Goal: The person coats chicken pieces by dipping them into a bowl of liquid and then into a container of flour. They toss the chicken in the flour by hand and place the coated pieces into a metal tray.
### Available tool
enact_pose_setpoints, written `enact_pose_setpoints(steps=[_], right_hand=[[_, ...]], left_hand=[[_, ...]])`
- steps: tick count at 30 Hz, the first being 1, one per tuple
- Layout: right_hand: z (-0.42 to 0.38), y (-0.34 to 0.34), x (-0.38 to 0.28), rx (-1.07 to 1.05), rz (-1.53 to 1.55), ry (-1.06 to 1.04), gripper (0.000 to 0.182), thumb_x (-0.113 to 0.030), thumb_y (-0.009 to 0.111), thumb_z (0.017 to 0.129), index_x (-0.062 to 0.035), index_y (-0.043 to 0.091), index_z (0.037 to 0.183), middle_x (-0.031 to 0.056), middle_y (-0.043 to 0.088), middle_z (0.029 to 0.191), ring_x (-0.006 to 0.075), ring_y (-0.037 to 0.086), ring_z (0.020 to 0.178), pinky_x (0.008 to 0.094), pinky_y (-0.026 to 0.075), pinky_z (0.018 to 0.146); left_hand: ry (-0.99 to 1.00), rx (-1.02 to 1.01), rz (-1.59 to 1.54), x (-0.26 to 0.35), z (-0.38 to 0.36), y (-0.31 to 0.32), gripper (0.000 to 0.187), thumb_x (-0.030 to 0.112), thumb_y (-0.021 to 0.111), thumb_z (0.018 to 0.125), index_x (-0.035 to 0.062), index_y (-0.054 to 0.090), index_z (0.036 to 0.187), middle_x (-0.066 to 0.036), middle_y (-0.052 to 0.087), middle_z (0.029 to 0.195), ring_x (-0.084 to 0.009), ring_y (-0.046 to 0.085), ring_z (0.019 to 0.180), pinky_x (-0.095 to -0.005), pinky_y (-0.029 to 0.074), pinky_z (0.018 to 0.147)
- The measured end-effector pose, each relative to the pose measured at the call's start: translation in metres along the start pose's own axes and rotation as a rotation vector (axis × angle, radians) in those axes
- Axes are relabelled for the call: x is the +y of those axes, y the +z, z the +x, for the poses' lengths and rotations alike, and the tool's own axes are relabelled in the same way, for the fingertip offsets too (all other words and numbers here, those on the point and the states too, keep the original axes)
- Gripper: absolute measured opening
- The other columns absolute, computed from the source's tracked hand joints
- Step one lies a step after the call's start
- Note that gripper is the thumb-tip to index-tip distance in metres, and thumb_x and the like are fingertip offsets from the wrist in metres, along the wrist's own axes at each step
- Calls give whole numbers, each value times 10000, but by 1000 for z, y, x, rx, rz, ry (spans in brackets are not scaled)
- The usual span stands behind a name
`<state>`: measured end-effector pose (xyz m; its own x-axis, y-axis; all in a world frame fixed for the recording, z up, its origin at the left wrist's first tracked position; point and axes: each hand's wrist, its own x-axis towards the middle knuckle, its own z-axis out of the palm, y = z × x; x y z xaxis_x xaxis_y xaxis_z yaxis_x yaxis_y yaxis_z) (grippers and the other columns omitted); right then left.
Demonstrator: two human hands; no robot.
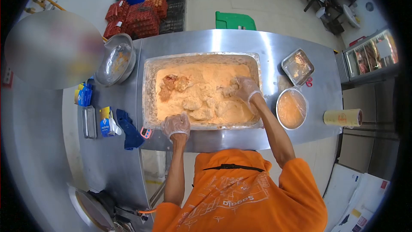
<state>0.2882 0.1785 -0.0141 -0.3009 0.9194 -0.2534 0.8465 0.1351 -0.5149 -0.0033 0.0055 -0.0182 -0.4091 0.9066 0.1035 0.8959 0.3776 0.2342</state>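
A large rectangular metal tray (146, 96) holds orange-tinted flour (206, 75) with several coated pieces (201, 112) near its middle. Wet reddish pieces (168, 87) lie at the upper left of the flour. My left hand (176, 125), in a clear glove, is closed at the tray's near left edge; whether it grips the rim is hidden. Inside the tray at the right, my gloved right hand (246, 89) is closed around a flour-coated piece (229, 89).
A metal bowl (116, 62) stands left of the tray. To the right are a small square pan (298, 67), a wrapped round bowl (291, 108) and a film roll (343, 117). A blue cloth (128, 129) and a small timer (146, 132) lie at the near left.
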Motion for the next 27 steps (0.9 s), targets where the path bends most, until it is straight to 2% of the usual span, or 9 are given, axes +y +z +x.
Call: enact_pose_setpoints(steps=[5, 8, 11, 14, 17, 20, 21, 24, 27], right_hand=[[-9, 0, 8, 64, 41, -161, 373, -188, 788, 816, -66, 713, 1161, 193, 716, 1089, 363, 671, 1046, 432, 533, 922], [-17, -6, 16, 103, -49, -187, 360, -205, 763, 810, -32, 683, 1115, 219, 694, 1042, 399, 664, 1012, 471, 534, 900], [-53, -34, 29, 253, 95, -121, 417, -224, 767, 816, -24, 648, 1162, 219, 676, 1079, 407, 653, 1020, 478, 524, 914], [-111, -88, 33, 441, 94, -111, 445, -226, 772, 808, -7, 625, 1165, 230, 636, 1173, 413, 615, 1097, 479, 500, 952], [-156, -107, 90, 536, -48, -15, 459, -238, 789, 787, -8, 624, 1148, 221, 604, 1227, 419, 564, 1172, 472, 474, 985], [-185, -100, 139, 568, -246, 187, 518, -254, 806, 767, -9, 628, 1187, 226, 577, 1289, 422, 535, 1211, 465, 462, 1001], [-189, -105, 146, 442, -264, 261, 472, -259, 811, 757, -15, 672, 1137, 224, 604, 1256, 407, 570, 1168, 484, 480, 964], [-195, -82, 181, 387, -301, 418, 377, -244, 817, 746, -25, 716, 1036, 209, 647, 1183, 391, 604, 1107, 505, 496, 915], [-202, -47, 217, 570, 93, 369, 313, -275, 810, 753, -48, 731, 954, 174, 676, 1085, 379, 621, 1062, 511, 507, 871]], left_hand=[[4, 22, 24, 2, -1, 1, 423, 375, 591, 909, 37, 746, 708, -178, 704, 751, -367, 659, 799, -494, 469, 814], [62, 92, 60, -6, -3, 11, 410, 362, 589, 912, 43, 744, 704, -173, 702, 743, -361, 659, 784, -491, 473, 801], [63, 54, 66, 1, -4, 1, 411, 356, 569, 921, 41, 748, 728, -173, 713, 764, -361, 666, 795, -495, 479, 796], [32, -97, 144, 3, 1, 0, 443, 364, 530, 947, 32, 750, 753, -163, 730, 800, -364, 673, 826, -496, 486, 800], [43, -116, 154, -5, 1, 14, 484, 383, 492, 974, 26, 756, 781, -167, 739, 832, -370, 677, 844, -496, 490, 821], [51, -147, 132, 1, 2, 7, 499, 394, 477, 991, 28, 765, 810, -179, 739, 848, -384, 676, 828, -500, 491, 844], [46, -149, 142, 1, 2, 7, 498, 399, 479, 991, 31, 768, 822, -183, 738, 851, -388, 677, 828, -501, 493, 844], [5, -164, 164, 1, 2, 8, 497, 418, 486, 990, 38, 775, 855, -191, 737, 856, -395, 682, 837, -501, 501, 835], [-44, -181, 152, -1, 1, 11, 498, 438, 499, 985, 40, 777, 875, -195, 735, 856, -397, 688, 853, -503, 510, 809]])
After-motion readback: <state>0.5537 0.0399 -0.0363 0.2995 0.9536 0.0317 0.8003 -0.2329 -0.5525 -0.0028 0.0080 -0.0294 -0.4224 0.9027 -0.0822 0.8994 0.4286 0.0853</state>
